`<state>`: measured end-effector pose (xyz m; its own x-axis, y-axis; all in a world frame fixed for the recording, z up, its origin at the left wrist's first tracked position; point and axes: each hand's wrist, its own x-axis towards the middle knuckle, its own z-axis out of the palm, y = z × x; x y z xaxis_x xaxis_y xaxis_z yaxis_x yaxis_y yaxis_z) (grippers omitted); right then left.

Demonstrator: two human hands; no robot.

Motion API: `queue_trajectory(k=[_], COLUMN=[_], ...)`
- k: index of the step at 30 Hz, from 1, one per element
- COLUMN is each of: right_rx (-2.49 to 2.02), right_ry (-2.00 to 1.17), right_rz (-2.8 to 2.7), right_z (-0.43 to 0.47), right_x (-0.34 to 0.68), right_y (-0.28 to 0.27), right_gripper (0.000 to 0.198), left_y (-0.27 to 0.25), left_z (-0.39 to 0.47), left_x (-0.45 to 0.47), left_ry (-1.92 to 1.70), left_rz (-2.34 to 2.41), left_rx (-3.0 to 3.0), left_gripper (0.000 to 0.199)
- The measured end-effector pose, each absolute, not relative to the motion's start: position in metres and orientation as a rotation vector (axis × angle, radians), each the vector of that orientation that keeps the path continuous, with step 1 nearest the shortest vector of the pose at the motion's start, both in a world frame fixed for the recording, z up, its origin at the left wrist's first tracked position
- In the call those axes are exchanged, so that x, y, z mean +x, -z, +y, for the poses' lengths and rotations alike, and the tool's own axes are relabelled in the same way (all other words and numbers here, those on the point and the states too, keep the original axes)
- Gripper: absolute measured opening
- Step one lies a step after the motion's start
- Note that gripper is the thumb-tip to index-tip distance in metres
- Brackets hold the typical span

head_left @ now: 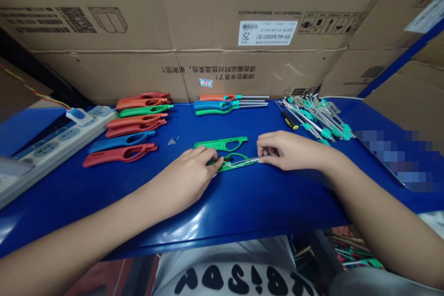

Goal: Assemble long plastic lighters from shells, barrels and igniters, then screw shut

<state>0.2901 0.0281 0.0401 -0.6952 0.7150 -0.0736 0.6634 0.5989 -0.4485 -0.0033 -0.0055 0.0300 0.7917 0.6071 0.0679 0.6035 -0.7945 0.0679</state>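
Centrally, on the blue table (222, 208), an open green shell half (229, 168) is seen with a white wire (237, 164) laid along it. Its left end is covered by the left hand (194, 171); whether pinched or merely pressed cannot be told. The metal tube (254, 160) at its right end is pinched by the right hand (282, 150). A second green half (222, 143) is placed just beyond.
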Motion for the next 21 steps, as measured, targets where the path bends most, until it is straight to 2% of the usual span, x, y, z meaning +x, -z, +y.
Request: queue_trajectory(k=[8,15,21], right_rx=[-0.930,-0.947,-0.932], right_ry=[-0.554,-0.067,-0.141], right_rz=[-2.637,-2.622,-2.606], right_z=[0.019,0.018,0.020], right_x=[0.277,0.255,0.251], right_y=[-0.036,-0.011,-0.003], right_gripper=[0.024,0.021,0.018], left_y=[-0.011,-0.010,-0.011], left_z=[-0.004,-0.001,-0.002], left_x=[-0.005,-0.005,-0.002], left_ry=[-0.393,-0.449,-0.471], left_rz=[1.085,1.053,1.006], left_rx=[2.651,2.603,2.585], left_gripper=[0.047,0.043,0.041])
